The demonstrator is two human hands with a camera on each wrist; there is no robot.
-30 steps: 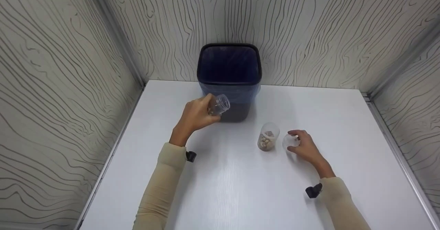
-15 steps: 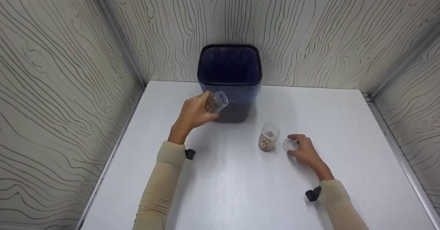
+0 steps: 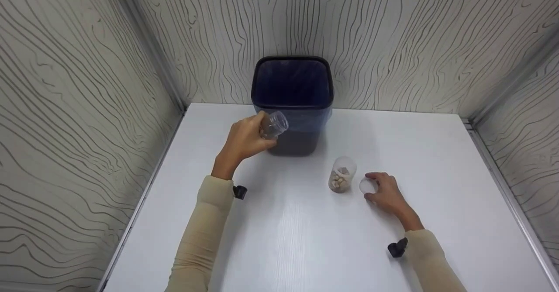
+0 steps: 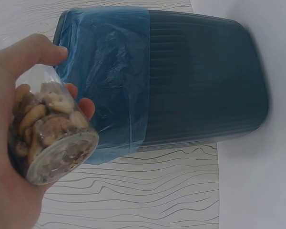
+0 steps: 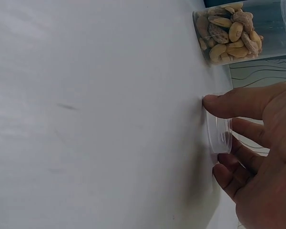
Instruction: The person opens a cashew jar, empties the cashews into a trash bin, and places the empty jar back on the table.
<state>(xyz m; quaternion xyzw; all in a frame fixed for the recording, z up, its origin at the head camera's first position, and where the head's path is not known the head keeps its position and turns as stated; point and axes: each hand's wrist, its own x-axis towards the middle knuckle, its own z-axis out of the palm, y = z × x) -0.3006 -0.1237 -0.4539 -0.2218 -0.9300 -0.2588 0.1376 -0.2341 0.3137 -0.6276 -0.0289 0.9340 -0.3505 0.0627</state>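
My left hand [image 3: 245, 138] grips a clear jar [image 3: 275, 125], tilted with its open mouth to the right, just in front of the dark bin [image 3: 297, 141]. Mixed nuts and some crumbs show inside the jar [image 4: 52, 124] in the left wrist view, its base turned toward the camera. Down at the tabletop, my right hand [image 3: 386, 194] pinches a round clear lid [image 3: 367, 186] by the rim between thumb and fingers; the lid [image 5: 220, 131] lies flat in the right wrist view. Left of the lid stands a second clear jar [image 3: 342, 176], partly filled with peanuts and cashews.
A thin blue bag [image 4: 109, 71] lines the bin and folds over its rim. The bin stands at the back of the white table [image 3: 279, 231], close to the wood-patterned wall [image 3: 371, 34]. Panels close in the left and right sides.
My left hand has drifted slightly left and away from me with the tilted jar. My right hand has come down a little toward me, bringing the lid to the tabletop.
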